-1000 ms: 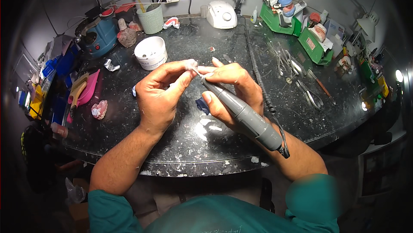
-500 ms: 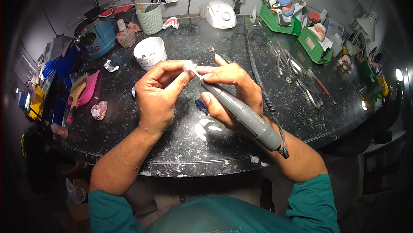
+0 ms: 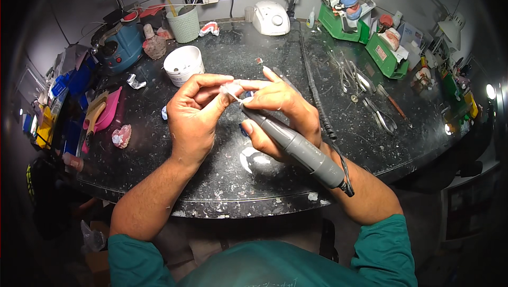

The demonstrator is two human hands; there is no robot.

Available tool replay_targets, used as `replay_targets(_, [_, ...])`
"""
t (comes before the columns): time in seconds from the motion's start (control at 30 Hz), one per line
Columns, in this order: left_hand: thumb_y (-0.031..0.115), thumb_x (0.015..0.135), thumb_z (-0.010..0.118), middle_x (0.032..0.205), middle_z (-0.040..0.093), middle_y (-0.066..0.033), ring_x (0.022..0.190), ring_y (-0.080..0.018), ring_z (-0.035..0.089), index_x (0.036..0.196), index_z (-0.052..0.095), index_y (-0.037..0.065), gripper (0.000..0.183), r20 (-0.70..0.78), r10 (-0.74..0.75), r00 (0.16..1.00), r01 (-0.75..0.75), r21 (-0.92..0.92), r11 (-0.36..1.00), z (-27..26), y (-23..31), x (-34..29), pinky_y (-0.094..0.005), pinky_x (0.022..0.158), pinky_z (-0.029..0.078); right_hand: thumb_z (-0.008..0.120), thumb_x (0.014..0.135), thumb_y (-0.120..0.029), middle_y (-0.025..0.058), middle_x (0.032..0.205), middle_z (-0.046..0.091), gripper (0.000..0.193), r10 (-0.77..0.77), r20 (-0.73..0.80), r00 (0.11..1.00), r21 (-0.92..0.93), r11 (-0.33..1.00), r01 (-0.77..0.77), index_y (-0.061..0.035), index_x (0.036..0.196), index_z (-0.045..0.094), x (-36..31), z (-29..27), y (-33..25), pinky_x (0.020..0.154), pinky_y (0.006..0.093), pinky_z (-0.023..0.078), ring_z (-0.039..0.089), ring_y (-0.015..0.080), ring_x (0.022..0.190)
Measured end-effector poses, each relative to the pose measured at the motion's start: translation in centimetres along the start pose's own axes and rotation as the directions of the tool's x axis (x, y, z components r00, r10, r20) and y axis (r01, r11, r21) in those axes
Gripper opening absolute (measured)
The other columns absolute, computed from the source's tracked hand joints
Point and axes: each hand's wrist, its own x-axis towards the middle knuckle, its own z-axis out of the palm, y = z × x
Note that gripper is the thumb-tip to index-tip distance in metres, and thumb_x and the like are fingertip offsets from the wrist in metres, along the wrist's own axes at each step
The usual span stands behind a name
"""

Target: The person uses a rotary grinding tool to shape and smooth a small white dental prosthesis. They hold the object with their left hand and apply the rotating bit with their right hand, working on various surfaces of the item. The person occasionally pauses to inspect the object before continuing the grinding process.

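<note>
My left hand pinches a small pale, pinkish-white piece between thumb and fingers; most of it is hidden, so its kind is unclear. My right hand wraps round a grey rotary handpiece, held like a pen, its cord hanging from the rear end. The handpiece's thin bit points up and left and appears to meet the pale piece. Fingers of my right hand reach across close to the left fingertips. Both hands hover above the dark, dust-specked worktop.
A white tub stands just beyond my left hand. Farther back are a white control box and a woven cup. Metal hand tools lie to the right, near green trays. A pink dustpan and pink-white lump lie left.
The handpiece tip and the pale piece have shifted slightly left and down. The piece is turned, so more of its surface shows. Both hands keep their grips.
</note>
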Motion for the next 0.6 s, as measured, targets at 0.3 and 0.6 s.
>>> replay_targets(0.3, [-0.009, 0.093, 0.066, 0.114, 0.071, -0.0191, 0.107, -0.0201, 0.070, 0.113, 0.060, -0.004, 0.022, -0.020, 0.018, 1.000, -0.019, -0.028, 0.999, -0.05, -0.49, 0.01, -0.0303, 0.097, 0.056, 0.075, 0.079, 0.000, 0.0169, 0.108, 0.070, 0.035, -0.006, -0.012, 1.000, 0.062, 0.998, 0.007, -0.0008, 0.111, 0.061, 0.01, 0.27, 0.11, 0.107, 0.0560, 0.045, 0.069, 0.0337, 0.108])
replay_targets(0.6, [-0.009, 0.093, 0.065, 0.117, 0.070, -0.0204, 0.110, -0.0210, 0.069, 0.114, 0.058, -0.003, 0.023, -0.015, 0.022, 1.000, -0.022, -0.043, 0.999, 0.10, -0.47, 0.00, -0.0308, 0.098, 0.055, 0.070, 0.082, 0.002, 0.0199, 0.108, 0.069, 0.032, -0.041, 0.026, 0.999, 0.031, 0.999, 0.040, 0.0022, 0.111, 0.058, 0.12, 0.15, -0.29, 0.108, 0.0537, 0.044, 0.069, 0.0318, 0.107])
